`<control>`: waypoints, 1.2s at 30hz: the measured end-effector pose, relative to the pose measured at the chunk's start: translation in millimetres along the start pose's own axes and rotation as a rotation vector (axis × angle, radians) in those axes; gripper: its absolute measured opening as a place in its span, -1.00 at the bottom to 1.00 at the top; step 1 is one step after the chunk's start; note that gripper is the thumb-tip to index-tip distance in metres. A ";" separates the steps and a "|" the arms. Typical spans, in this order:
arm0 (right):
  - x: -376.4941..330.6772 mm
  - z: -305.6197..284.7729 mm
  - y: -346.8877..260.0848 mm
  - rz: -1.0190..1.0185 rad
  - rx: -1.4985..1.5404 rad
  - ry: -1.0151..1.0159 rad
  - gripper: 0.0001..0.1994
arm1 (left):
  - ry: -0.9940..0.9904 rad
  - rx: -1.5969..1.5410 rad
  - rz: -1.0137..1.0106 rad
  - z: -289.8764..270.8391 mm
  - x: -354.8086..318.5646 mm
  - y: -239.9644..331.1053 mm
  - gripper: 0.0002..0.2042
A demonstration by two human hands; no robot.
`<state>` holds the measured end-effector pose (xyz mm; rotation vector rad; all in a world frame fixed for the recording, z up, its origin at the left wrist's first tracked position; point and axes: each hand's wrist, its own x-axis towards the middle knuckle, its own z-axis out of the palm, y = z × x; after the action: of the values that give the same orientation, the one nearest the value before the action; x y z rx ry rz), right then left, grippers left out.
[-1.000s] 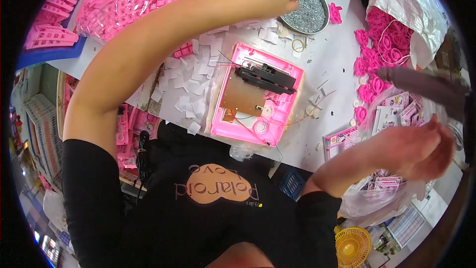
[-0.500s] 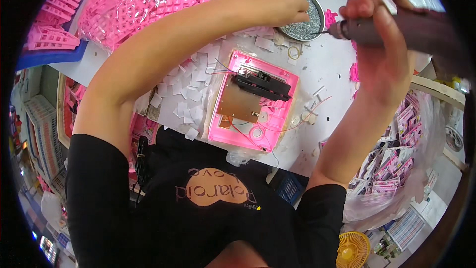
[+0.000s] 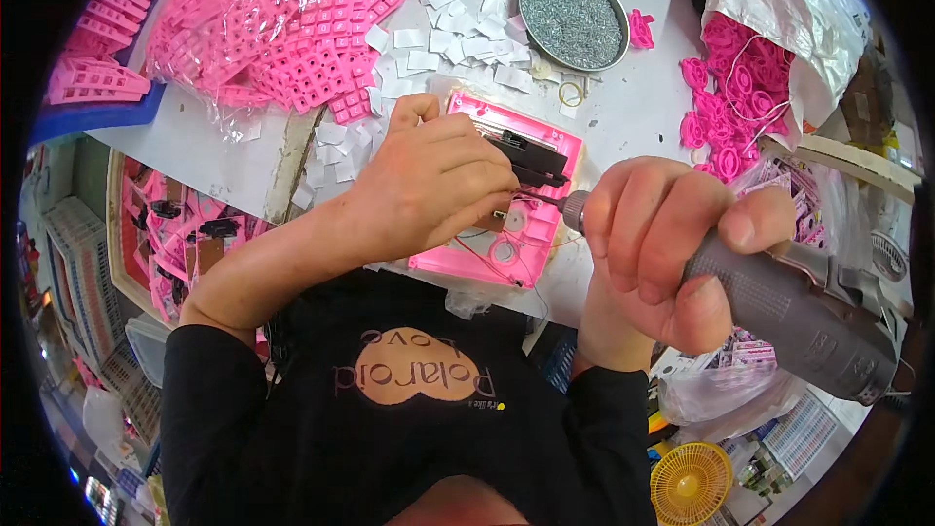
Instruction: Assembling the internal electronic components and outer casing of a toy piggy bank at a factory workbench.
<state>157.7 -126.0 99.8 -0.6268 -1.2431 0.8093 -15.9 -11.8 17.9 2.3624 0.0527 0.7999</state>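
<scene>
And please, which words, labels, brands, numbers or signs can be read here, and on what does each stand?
Wording is not copied out here.
Black shirt: readable lettering, upside down, around and on a peach-coloured shape.
Grey power screwdriver in the right hand: markings on its body, too unclear to read.
Pink keypads: key markings, too small to read.
Printed pieces at right: too small.

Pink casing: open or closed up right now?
Open: the long black part inside the pink casing lies exposed to the camera.

Lettering [image 3: 417, 367] on black shirt [image 3: 390, 438], markings [image 3: 826, 343] on screwdriver [image 3: 774, 317]
</scene>
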 end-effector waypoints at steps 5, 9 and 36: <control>-3.2 7.9 1.1 0.052 0.043 0.014 -0.64 | 0.044 -0.026 0.001 0.8 -0.9 0.3 -0.77; -4.5 4.0 1.6 0.041 0.137 -0.004 -0.60 | -0.009 0.087 -0.030 -5.4 -1.5 2.6 -0.73; -5.7 14.0 50.2 0.073 -0.271 0.167 -0.69 | -0.015 0.117 -0.150 -4.5 -20.9 -23.5 -0.57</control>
<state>133.9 -101.7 60.0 -0.9451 -1.1911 0.6380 -31.7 4.6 -4.1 2.4398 0.2734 0.7237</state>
